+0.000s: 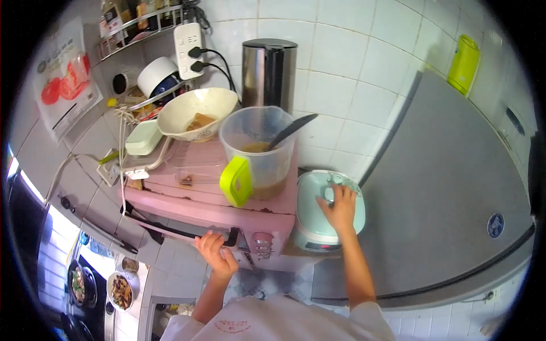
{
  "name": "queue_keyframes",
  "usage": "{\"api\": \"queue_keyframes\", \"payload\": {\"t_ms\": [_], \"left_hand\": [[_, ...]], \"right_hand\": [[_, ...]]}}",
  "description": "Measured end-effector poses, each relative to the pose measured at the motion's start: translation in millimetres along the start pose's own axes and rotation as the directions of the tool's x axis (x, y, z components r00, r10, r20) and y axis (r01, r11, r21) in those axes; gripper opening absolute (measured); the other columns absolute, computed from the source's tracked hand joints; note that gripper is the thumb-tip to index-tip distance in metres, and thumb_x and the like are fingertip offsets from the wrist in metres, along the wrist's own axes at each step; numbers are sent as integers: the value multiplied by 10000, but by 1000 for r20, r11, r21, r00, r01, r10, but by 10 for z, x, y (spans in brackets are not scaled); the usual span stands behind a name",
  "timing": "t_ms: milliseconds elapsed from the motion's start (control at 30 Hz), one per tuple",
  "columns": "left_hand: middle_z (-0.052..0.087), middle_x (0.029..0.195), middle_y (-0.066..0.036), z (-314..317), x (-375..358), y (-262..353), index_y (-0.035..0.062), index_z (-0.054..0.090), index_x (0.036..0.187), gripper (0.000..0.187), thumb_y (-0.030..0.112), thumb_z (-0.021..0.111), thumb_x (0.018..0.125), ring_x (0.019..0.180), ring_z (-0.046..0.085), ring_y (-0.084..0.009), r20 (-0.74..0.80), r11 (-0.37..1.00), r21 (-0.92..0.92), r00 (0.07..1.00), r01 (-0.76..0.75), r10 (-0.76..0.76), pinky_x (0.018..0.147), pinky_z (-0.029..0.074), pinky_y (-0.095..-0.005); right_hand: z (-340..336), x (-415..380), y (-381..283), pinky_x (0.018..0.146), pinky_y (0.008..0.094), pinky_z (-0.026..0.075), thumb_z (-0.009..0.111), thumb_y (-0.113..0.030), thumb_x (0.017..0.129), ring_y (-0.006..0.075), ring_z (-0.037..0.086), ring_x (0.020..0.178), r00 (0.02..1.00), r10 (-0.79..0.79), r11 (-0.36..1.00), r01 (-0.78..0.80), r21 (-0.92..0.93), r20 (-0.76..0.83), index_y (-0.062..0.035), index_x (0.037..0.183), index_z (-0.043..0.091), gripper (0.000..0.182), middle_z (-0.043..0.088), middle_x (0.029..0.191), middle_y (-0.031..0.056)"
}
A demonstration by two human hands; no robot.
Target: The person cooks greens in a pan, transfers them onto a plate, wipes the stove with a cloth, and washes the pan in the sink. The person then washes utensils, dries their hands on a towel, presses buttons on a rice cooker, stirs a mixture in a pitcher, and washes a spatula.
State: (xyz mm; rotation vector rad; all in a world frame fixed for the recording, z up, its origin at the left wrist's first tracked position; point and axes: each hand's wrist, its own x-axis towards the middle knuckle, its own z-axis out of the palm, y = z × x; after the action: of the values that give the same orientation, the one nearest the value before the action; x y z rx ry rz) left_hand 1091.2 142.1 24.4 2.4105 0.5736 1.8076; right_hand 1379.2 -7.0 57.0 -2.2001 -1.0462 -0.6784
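Note:
My right hand reaches down onto the mint-green lid of an electric cooker. Its thumb and fingers close around the knob on top. My left hand is raised in front of the pink oven, close to the right end of its dark door handle. The fingers there are curled inward, and I cannot see whether anything is between them. On the oven stands a clear measuring jug with a lime-green handle, brownish liquid and a black utensil leaning in it.
A cream bowl holding a brown piece sits behind a clear plastic tray on the oven. Behind the jug rises a steel kettle. A grey fridge flanks the cooker. At lower left are a food plate and a pan.

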Motion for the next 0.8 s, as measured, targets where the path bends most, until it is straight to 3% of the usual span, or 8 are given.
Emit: {"api": "queue_keyframes", "payload": {"t_ms": [167,300,467,500,567,633,700,800], "left_hand": [[497,1041,-147,-110,212,225,14,461,987,263,57,472,728,1035,438,-315,-25,994,-23,994,110,-111,970,213,-464],[484,1061,-164,-101,704,404,-2,414,1063,336,62,510,747,1056,427,-277,-149,953,-266,971,142,-186,925,298,-414],[532,966,-61,-5,1455,477,-12,440,1092,370,160,579,797,860,493,-114,299,598,-624,861,503,-411,763,394,-250],[532,966,-61,8,1545,467,-12,440,1092,370,160,579,797,860,493,-114,286,607,-619,863,498,-416,763,394,-250],[565,785,-35,33,1706,454,-10,513,997,292,216,561,818,734,514,-98,568,531,-470,702,705,-430,698,404,-229],[557,671,-16,30,1840,531,2,555,902,295,288,540,831,651,520,-97,585,549,-441,691,710,-425,645,411,-223],[512,628,-10,70,1881,547,40,531,794,301,338,529,833,589,486,-96,748,284,-456,536,843,-391,556,388,-221],[441,529,0,216,1829,531,81,463,617,414,438,532,817,471,411,-91,701,144,-519,516,842,-492,442,296,-217]], "right_hand": [[10,-28,15,823,421,357,699,-303,647,345,412,940,1000,-18,1000,18,23,5,-41,1069,510,532,465,1010,174],[-24,-18,32,840,428,350,706,-317,640,357,395,980,998,-17,999,15,31,56,-25,1095,493,581,455,1052,186],[-108,-15,65,866,431,337,696,-360,646,364,384,1018,982,-7,1000,3,22,187,-18,1167,437,674,432,1119,204],[-119,-22,82,866,431,337,696,-360,646,364,384,1018,982,-21,999,15,34,186,-18,1167,437,674,432,1119,204],[-131,-11,123,882,433,329,690,-374,648,366,378,1036,975,-39,998,27,59,217,-16,1190,415,706,417,1140,212],[-133,1,135,889,434,327,688,-370,651,367,375,1044,973,-42,998,30,54,228,-10,1190,414,704,414,1141,213],[-128,2,148,895,436,324,687,-366,654,369,372,1053,968,-44,998,34,43,247,-5,1191,413,703,411,1143,215],[-115,1,174,900,438,324,681,-352,662,368,368,1063,967,-49,997,32,73,249,1,1192,410,693,415,1135,216]]}}
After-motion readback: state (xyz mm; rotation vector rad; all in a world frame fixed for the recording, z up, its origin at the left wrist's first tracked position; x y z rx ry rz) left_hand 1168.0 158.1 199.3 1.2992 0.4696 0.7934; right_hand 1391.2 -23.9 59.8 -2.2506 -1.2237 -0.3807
